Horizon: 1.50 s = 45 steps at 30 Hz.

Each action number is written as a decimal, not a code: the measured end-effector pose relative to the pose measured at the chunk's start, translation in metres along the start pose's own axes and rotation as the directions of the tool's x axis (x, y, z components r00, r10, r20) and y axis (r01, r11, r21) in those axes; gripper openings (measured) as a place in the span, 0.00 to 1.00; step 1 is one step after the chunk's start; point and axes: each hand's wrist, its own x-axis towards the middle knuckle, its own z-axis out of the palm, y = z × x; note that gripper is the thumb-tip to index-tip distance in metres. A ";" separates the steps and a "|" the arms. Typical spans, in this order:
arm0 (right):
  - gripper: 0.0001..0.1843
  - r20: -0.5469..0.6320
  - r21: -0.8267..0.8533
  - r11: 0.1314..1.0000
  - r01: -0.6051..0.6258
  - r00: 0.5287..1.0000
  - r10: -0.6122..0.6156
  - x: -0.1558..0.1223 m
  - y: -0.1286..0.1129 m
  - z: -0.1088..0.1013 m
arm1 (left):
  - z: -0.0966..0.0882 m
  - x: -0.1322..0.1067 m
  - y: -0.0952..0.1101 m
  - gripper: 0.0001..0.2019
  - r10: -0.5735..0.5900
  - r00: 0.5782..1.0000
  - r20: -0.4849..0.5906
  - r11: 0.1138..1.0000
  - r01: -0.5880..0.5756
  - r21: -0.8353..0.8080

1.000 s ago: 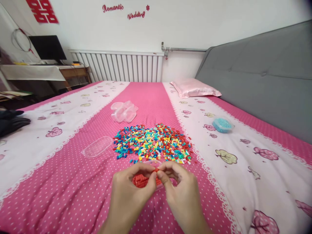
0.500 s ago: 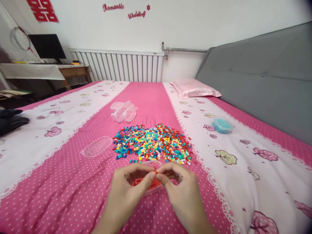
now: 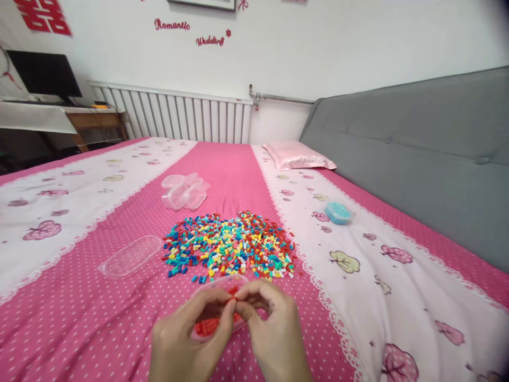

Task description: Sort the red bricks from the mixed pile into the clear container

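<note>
My left hand (image 3: 194, 331) and my right hand (image 3: 266, 323) meet fingertip to fingertip, both pinching a small red brick (image 3: 234, 299) between them. Most of that brick is hidden by the fingers. Just beneath them a clear plastic box (image 3: 194, 335) holds red bricks (image 3: 207, 326); the hands cover part of it. Beyond the box spreads a heap of small bricks (image 3: 230, 244) in red, blue, teal, yellow, white and pink.
A clear lid (image 3: 131, 257) lies left of the heap, and several clear containers (image 3: 185, 192) are piled behind it. At right sits a box of light blue pieces (image 3: 338, 213). A pink pillow (image 3: 298, 155) rests by the grey headboard (image 3: 417, 138).
My view has swung to the right and tilted up a little, so the scene sits further left and slightly lower. Both hands keep their pinch over the box.
</note>
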 end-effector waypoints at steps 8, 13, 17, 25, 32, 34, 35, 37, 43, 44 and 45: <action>0.05 0.000 0.010 1.000 0.026 1.000 -0.026 0.005 0.004 -0.003 | -0.001 0.016 -0.009 0.05 -0.059 0.993 0.102 0.986 0.074 -0.148; 0.12 0.102 0.048 0.999 0.008 0.995 -0.013 0.003 0.008 -0.005 | -0.011 0.025 -0.018 0.13 0.243 0.968 0.067 0.969 -0.245 0.020; 0.12 0.150 0.145 0.988 -0.045 0.988 0.023 0.003 0.008 -0.004 | -0.018 0.027 -0.021 0.11 0.453 0.885 0.108 0.882 -0.462 0.092; 0.05 0.095 -0.091 0.986 0.143 0.986 -0.134 0.001 0.003 -0.004 | -0.015 0.020 -0.019 0.06 0.094 0.973 0.210 0.995 -0.099 0.013; 0.09 0.079 -0.208 0.945 0.254 0.967 -0.243 -0.006 -0.002 -0.004 | -0.011 0.013 -0.013 0.07 -0.147 0.940 0.307 0.955 0.216 -0.205; 0.08 0.084 -0.231 0.943 0.240 0.970 -0.226 -0.006 -0.003 -0.004 | -0.009 0.012 -0.012 0.07 -0.183 0.936 0.302 0.938 0.258 -0.232; 0.08 0.087 -0.231 0.946 0.228 0.973 -0.214 -0.005 -0.002 -0.004 | -0.009 0.013 -0.012 0.07 -0.196 0.934 0.299 0.931 0.273 -0.242; 0.07 0.097 -0.190 0.963 0.191 0.980 -0.175 -0.003 -0.002 -0.005 | -0.008 0.015 -0.012 0.07 -0.209 0.935 0.288 0.924 0.285 -0.256; 0.07 0.124 0.026 0.999 -0.019 0.992 0.015 0.010 0.005 -0.012 | -0.025 0.030 -0.037 0.07 -0.174 0.972 0.158 0.983 0.180 -0.021; 0.08 0.126 0.044 0.998 -0.044 0.991 0.038 0.012 0.007 -0.013 | -0.030 0.032 -0.047 0.08 -0.166 0.975 0.146 0.986 0.160 0.052; 0.08 0.125 0.049 0.997 -0.058 0.991 0.052 0.014 0.009 -0.015 | -0.035 0.033 -0.059 0.10 -0.156 0.979 0.132 0.983 0.140 0.122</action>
